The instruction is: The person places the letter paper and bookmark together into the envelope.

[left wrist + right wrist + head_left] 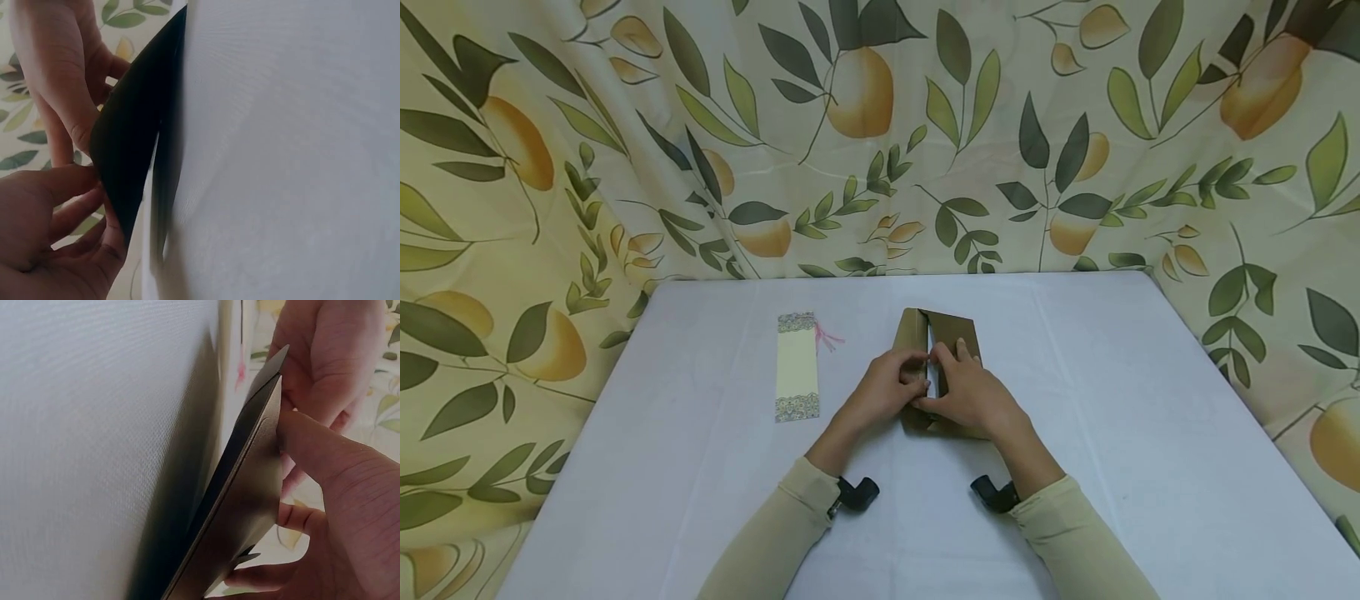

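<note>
A brown, envelope-like piece of folded paper (955, 327) lies tilted in front of me, with a white strip showing along its middle opening. My left hand (889, 385) pinches the paper by the opening, its fingertips meeting those of the other hand. From the right, my right hand (973, 392) grips the flap, thumb at the near side and fingers spread over the brown face. In the right wrist view the paper (250, 487) stands raised at a slant, pointed corners sticking out. The left wrist view shows its dark underside (134, 137), lifted off the white cloth.
A cream bookmark (797, 363) with patterned ends and a pink tassel (827, 336) lies left of the hands. White cloth covers the table (715, 467). Behind it hangs a fruit-and-leaf print curtain (910, 192), which also runs down both sides.
</note>
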### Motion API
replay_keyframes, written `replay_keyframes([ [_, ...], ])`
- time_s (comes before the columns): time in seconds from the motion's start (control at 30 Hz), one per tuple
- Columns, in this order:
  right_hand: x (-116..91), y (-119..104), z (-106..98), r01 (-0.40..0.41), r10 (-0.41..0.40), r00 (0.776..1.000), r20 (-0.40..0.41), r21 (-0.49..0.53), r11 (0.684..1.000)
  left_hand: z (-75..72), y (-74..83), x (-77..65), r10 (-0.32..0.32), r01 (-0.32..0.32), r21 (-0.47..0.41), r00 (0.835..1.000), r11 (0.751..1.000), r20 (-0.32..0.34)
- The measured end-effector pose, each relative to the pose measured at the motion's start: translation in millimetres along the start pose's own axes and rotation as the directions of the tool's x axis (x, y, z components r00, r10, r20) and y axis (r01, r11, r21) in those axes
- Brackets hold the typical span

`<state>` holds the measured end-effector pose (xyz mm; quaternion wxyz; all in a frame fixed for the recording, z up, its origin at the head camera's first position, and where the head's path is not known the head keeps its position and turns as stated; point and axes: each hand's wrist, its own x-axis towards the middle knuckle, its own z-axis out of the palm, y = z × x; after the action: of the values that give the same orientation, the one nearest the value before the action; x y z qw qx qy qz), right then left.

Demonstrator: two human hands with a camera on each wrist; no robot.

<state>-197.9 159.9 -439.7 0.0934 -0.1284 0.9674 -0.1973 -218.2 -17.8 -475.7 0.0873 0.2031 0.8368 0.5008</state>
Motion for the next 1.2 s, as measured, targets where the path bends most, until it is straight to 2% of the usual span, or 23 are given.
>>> replay_keyframes([
  [0.37,0.0,-1.9,-0.3,-0.010,0.010,1.000,0.002,-0.017,1.000,-17.0,1.8,-1.6,0.011,-0.009,0.032,0.998,0.999,-0.066],
  [0.6,0.5,-2.0,0.6,-0.012,0.012,1.000,0.002,-0.029,0.999,-35.4,-3.5,-1.9,-0.017,0.014,-0.030,0.994,0.999,-0.107],
  [0.93,0.0,-1.1,0.9,-0.017,0.018,1.000,0.008,-0.016,1.000,-63.7,-24.6,-4.0,-0.106,0.102,-0.033,0.984,0.994,-0.142],
  [1.2,-1.1,-0.7,0.2,-0.011,0.011,1.000,0.015,-0.011,1.000,-93.8,-35.4,-13.9,-0.201,0.198,-0.033,0.962,0.980,-0.185],
])
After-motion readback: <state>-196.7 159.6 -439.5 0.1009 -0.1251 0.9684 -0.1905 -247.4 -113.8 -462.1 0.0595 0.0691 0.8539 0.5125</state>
